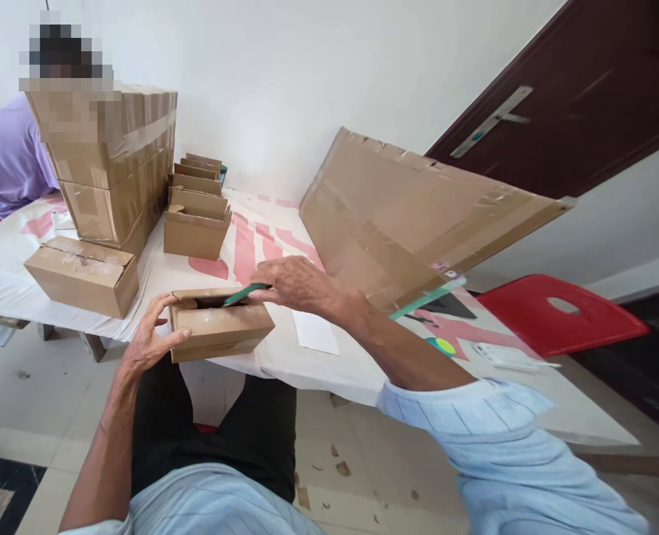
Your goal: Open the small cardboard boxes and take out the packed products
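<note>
A small cardboard box (pixel 223 334) rests tilted at the table's near edge, with a dark gap along its top. My left hand (pixel 154 331) is closed on the left end of this box, thumb on its near side and fingers at the top edge. From above, my right hand (pixel 296 286) pinches a slim green tool (pixel 245 294) with a ridged upper edge; its lower end points into the gap. The tool's exact kind is unclear, and whatever lies inside the box is hidden.
Left stand a closed carton (pixel 81 275) and a tall stack of taped cartons (pixel 111 171), with a person in purple (pixel 14 160) behind. Several open boxes (pixel 198 230) line up farther back. A big cardboard sheet (pixel 407 215) leans at right, near a tape roll (pixel 440 347) and a power strip (pixel 510 357).
</note>
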Demonstrator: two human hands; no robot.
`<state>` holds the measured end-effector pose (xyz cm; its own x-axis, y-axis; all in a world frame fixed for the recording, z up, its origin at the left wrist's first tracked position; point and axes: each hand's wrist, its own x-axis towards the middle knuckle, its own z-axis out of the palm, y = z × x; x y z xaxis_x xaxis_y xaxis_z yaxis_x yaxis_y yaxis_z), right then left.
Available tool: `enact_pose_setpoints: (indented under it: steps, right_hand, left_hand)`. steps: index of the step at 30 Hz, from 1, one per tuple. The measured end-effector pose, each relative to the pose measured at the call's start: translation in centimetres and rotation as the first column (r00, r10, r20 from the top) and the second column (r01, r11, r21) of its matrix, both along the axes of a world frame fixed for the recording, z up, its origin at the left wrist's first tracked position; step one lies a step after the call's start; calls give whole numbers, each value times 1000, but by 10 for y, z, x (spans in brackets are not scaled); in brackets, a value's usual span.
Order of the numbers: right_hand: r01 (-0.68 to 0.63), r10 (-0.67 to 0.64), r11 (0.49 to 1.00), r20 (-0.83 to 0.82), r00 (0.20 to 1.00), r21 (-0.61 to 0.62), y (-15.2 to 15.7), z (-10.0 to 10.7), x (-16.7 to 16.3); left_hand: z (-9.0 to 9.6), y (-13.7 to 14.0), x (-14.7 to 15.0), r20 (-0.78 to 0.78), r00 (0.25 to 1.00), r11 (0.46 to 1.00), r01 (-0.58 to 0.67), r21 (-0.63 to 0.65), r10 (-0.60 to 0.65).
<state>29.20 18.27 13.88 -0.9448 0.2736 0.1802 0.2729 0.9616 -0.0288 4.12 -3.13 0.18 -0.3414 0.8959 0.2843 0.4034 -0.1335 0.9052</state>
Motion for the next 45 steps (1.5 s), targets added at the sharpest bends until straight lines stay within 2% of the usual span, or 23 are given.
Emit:
enact_pose_setpoints:
  steps: [3,7,10,12,14,17,20,22,24,25,26,28,31,32,34,36,38,40,45]
  right_hand:
    - [39,-39,998,-8,999,-53,3,-13,14]
    - [9,-52,972,-179,982,-233,-4,-15,32]
    - [29,-124,955,-310,943,-294,-5,-11,45]
    - [87,-226,940,-411,883,-329,1,-20,55]
    - [172,-356,911,-502,788,-375,10,-42,65]
    - [305,-521,841,-518,678,-446,17,-101,73]
    - [450,-652,739,-366,664,-502,8,-170,69]
    - [514,-706,686,-301,641,-515,-1,-205,63]
    - [503,-707,677,-285,647,-537,-6,-225,56]
    - [472,-692,688,-301,656,-552,-6,-227,53]
    - [431,-673,703,-335,659,-565,-5,-225,50]
    - [349,-631,748,-440,639,-564,1,-208,44]
    - [262,-522,843,-595,611,-471,5,-164,33]
    - [228,-463,877,-614,639,-424,4,-148,28]
    - [133,-316,933,-586,746,-334,-3,-120,19]
    - [42,-179,961,-499,848,-274,-12,-100,10]
    - [-8,-96,970,-413,906,-243,-20,-90,4]
    - [-16,-73,975,-390,918,-220,-29,-87,3]
    - [20,-60,997,-551,832,-78,-57,-89,16]
  left_hand:
    - [-1,-1,0,-11,1000,1000,12,7,-12]
    - [-3,0,1,-11,1000,1000,14,-2,-14]
    - [0,1,-1,-20,999,999,28,-29,-29]
    - [3,1,-2,-35,998,998,49,-46,-51]
    - [5,2,-3,-46,996,996,69,-53,-71]
    - [5,4,-6,-50,995,995,84,-60,-87]
    - [5,7,-9,-39,994,993,95,-63,-98]
    - [6,9,-11,-38,993,992,107,-66,-109]
    - [9,9,-13,-44,991,990,120,-73,-124]
    - [10,10,-14,-45,990,989,129,-76,-132]
    - [12,10,-15,-43,989,988,137,-74,-141]
    - [14,12,-17,-33,988,987,152,-61,-154]
    - [17,18,-22,-21,987,986,161,-38,-162]
    - [18,21,-25,-16,986,986,165,-33,-166]
    - [20,26,-29,-3,984,984,177,-20,-177]
    - [22,31,-33,11,981,981,192,-11,-192]
    - [23,32,-35,19,978,978,206,-16,-206]
    - [23,30,-36,16,977,976,215,-40,-214]
    - [21,21,-37,76,966,967,251,-37,-248]
